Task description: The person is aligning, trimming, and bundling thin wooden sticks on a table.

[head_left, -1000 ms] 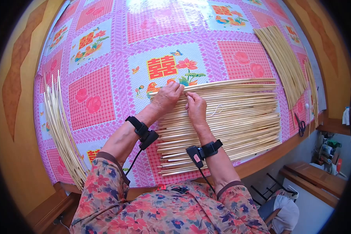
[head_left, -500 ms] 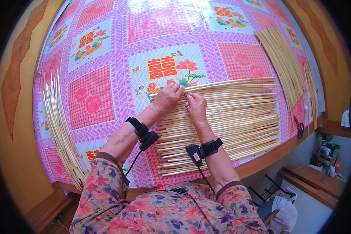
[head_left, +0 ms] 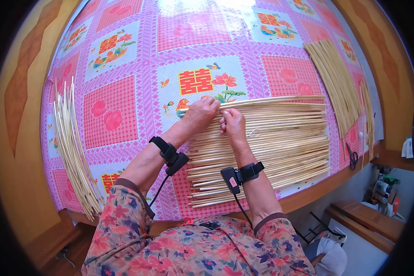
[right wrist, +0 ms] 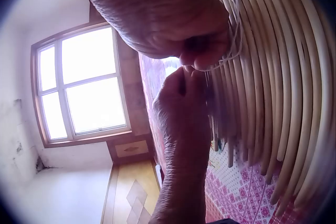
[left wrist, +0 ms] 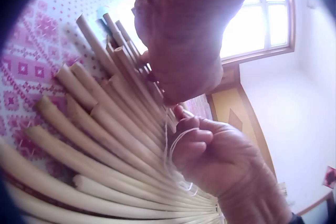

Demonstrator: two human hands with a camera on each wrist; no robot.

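Observation:
A row of pale, slender reed stalks [head_left: 280, 133] lies side by side on the patterned tablecloth. My left hand [head_left: 201, 113] is at the row's far edge near its left end, its fingers gripping the outermost stalks [head_left: 271, 101]. Close beside it on the right, my right hand [head_left: 234, 125] pinches a thin white string [left wrist: 169, 142]. In the left wrist view the string loops over the curled fingers of the right hand [left wrist: 220, 153] and trails across the stalks. Both hands' fingertips nearly meet in the right wrist view, where the left hand [right wrist: 184, 108] partly hides the stalk ends.
A loose bunch of thin stalks [head_left: 71, 152] lies at the left of the table. On the right are a flat bundle of darker stalks [head_left: 336, 83], a few thinner ones [head_left: 367, 115] and black-handled scissors [head_left: 353, 158]. The wooden table edge [head_left: 303, 195] runs along the near side.
The head view has shifted slightly, moving the tablecloth pattern a little. Both hands stay together at the far edge of the stalks; the right fingers have curled in slightly more.

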